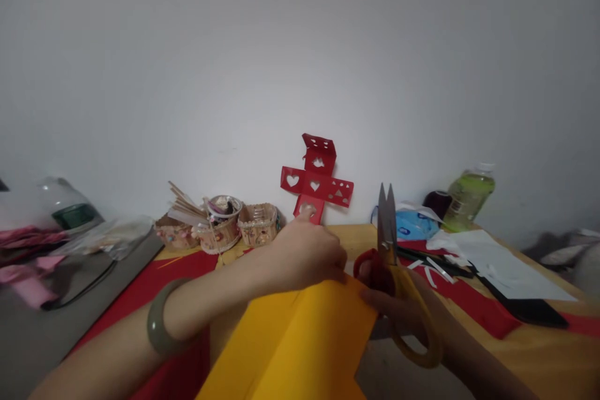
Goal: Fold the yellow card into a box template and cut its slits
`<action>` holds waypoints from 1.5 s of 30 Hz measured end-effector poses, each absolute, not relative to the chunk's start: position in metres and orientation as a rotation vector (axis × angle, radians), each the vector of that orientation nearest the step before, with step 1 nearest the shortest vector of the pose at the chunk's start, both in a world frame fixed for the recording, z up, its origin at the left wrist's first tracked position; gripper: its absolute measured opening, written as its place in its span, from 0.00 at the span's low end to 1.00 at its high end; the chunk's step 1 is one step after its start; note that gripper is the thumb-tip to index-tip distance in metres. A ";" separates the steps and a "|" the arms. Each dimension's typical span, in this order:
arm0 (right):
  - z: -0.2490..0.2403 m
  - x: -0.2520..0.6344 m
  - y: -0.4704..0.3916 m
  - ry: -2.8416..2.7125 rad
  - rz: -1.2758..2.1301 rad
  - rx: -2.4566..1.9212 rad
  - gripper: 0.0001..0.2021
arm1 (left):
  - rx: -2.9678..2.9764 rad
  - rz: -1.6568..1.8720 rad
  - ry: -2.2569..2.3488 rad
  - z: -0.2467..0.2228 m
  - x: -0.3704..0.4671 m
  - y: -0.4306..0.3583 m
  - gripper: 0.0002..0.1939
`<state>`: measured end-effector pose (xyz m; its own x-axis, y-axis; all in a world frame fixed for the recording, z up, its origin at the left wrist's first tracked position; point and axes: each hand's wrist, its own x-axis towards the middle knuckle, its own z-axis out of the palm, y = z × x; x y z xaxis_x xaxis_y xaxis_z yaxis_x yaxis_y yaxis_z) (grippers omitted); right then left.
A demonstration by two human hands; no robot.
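Note:
A large folded sheet of yellow paper [323, 337] stands in front of me at the near edge of the table. My left hand [307, 247], with a green bangle on the wrist, is closed on the sheet's top edge, one finger sticking up. Scissors [387, 231] with a red and yellow handle hang in my right hand [398, 309], blades upward and slightly parted, not on the paper. That hand's thumb also presses the sheet's upper right corner. Behind my left hand, a red cross-shaped paper cutout [315, 184] with heart holes leans on the wall.
Decorated small baskets [257, 225], one with sticks, stand at the back left. A clear plastic bottle [70, 206] and pink cloth lie farther left. On the right are a blue packet [415, 225], a bottle of green liquid [471, 197], white paper [506, 262] and paper strips.

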<state>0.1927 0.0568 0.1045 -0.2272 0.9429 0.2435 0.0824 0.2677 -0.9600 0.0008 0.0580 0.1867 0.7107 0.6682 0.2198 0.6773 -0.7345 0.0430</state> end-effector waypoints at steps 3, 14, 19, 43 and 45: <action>0.097 0.201 0.048 -1.575 1.248 -1.034 0.11 | -2.772 -0.325 -1.222 0.192 -0.010 0.064 0.08; 0.093 0.228 0.010 -1.530 1.300 -1.322 0.14 | -2.574 -0.426 -1.536 0.201 -0.027 0.059 0.06; 0.084 0.215 0.016 -1.577 1.321 -1.342 0.11 | -2.580 -0.502 -1.575 0.200 -0.029 0.054 0.06; 0.095 0.216 0.023 -2.016 1.219 -1.238 0.14 | -2.585 -0.367 -1.634 0.211 -0.031 0.039 0.09; 0.093 0.216 0.024 -2.049 1.224 -1.219 0.13 | -2.591 -0.371 -1.642 0.211 -0.031 0.039 0.09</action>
<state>0.2163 0.0236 0.0934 -0.5032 0.8625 -0.0533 0.4562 0.2127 -0.8641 -0.0310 0.0394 0.2108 0.4066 0.8845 0.2288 0.8970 -0.4340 0.0841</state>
